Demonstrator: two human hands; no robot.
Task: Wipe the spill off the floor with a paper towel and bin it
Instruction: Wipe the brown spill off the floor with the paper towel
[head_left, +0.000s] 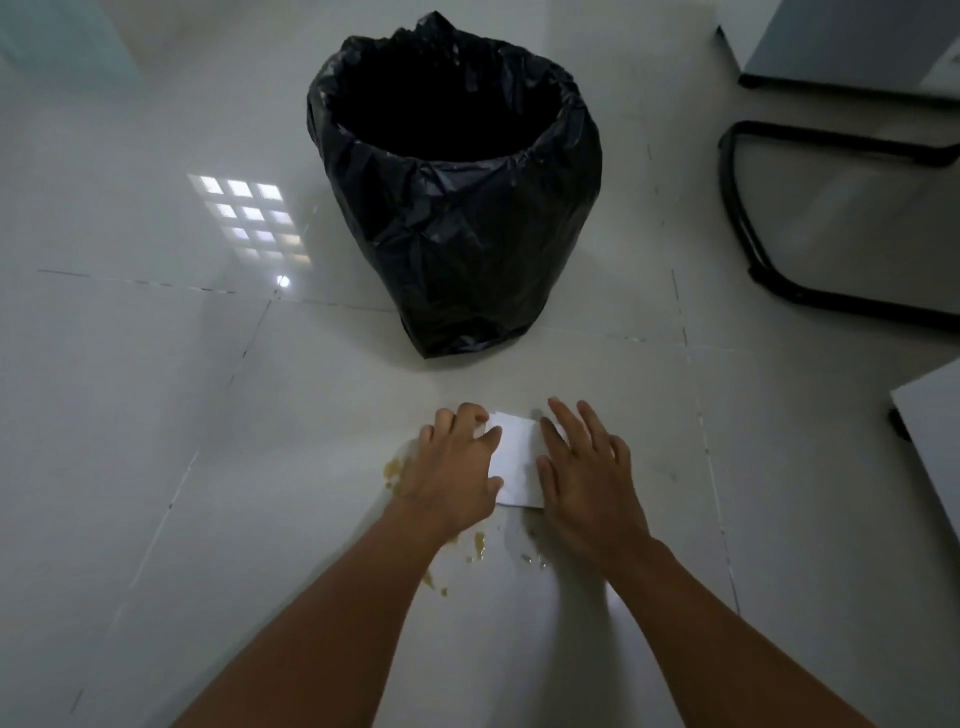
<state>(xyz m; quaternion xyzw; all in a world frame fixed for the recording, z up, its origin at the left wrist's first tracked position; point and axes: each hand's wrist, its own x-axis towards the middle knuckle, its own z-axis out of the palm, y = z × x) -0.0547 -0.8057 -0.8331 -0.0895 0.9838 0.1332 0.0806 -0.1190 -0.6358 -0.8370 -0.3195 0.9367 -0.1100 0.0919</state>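
Note:
A folded white paper towel (514, 457) lies flat on the pale tiled floor. My left hand (457, 467) has its fingers curled over the towel's left edge. My right hand (587, 478) rests flat on its right edge, fingers spread. A yellowish-brown spill (478, 543) is smeared in patches on the floor under and beside my left wrist, with more blobs at the left near my hand and further back toward me. The bin (452, 176), lined with a black bag and open at the top, stands just beyond the towel.
A black tubular chair base (769, 218) stands at the right. A grey cabinet (852, 41) fills the top right corner, and a pale furniture edge (930, 447) juts in at the right. Glossy floor tiles reflect a window at the left.

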